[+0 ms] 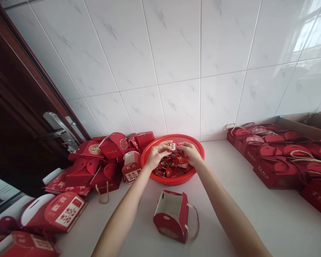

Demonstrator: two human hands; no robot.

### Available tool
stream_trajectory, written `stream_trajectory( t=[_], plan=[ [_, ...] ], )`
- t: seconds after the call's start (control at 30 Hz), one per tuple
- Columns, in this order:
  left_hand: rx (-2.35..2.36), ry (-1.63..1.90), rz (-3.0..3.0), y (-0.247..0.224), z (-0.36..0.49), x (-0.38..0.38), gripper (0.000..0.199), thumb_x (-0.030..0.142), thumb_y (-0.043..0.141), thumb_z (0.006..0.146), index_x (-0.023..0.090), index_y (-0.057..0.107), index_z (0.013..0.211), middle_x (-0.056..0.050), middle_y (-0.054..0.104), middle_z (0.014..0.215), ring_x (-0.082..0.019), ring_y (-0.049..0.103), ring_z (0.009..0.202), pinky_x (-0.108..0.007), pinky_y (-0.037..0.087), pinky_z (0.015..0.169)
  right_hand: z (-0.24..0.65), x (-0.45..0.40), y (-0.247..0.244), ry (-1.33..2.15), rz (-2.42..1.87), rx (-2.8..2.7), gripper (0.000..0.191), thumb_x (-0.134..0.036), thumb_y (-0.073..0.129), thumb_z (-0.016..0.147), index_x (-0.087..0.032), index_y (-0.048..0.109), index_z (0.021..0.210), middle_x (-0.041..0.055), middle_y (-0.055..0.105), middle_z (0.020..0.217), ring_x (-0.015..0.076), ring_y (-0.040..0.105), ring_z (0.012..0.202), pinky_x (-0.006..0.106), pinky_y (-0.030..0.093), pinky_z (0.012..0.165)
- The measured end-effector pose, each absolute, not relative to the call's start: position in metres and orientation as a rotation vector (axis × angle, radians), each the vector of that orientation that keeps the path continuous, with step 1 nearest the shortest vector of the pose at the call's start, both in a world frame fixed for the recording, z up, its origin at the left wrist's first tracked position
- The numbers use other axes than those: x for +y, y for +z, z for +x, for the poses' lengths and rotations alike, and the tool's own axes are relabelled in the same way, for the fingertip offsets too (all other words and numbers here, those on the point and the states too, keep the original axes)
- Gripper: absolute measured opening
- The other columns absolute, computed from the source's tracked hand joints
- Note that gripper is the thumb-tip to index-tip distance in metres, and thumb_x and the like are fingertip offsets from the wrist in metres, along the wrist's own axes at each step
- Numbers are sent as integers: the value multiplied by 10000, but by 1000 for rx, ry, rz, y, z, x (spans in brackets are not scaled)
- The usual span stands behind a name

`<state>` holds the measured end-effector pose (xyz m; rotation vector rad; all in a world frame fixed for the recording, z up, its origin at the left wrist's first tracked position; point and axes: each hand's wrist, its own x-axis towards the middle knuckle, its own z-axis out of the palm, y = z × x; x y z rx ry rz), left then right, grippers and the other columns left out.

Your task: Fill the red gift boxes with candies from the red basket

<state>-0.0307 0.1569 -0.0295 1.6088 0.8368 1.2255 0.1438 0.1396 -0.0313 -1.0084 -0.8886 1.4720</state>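
Note:
Over a red plastic basket [176, 182], my left hand [157, 155] and my right hand [191, 152] are raised close together. Between their fingertips is a small red and white wrapped candy [172, 146]; each hand pinches one side of it. Wrapped candies [171, 167], mostly red, fill the basket below. Nearer to me, between my forearms, an open red gift box [172, 228] stands on the white surface. Its pale inside shows, and a rope handle [197, 225] sticks out on its right.
Red gift boxes [112, 146] are heaped at the left, with open ones [56, 214] nearer. Rows of closed red boxes [273, 171] with rope handles stand at right beside a cardboard box [294, 125]. A tiled wall [179, 103] rises behind; a dark door [16, 107] is left.

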Motion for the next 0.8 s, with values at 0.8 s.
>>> stream_trajectory(
  t=[0.8],
  plan=[
    [915, 1172, 1685, -31, -30, 156, 304, 357, 747, 689, 164, 705, 920, -66, 748, 963, -249, 668, 932, -357, 513, 871, 146, 132, -21, 1626, -1066, -858, 433, -442, 804, 676, -261, 632, 1030, 14, 704, 871, 168, 676, 570, 274, 544, 484]
  ],
)
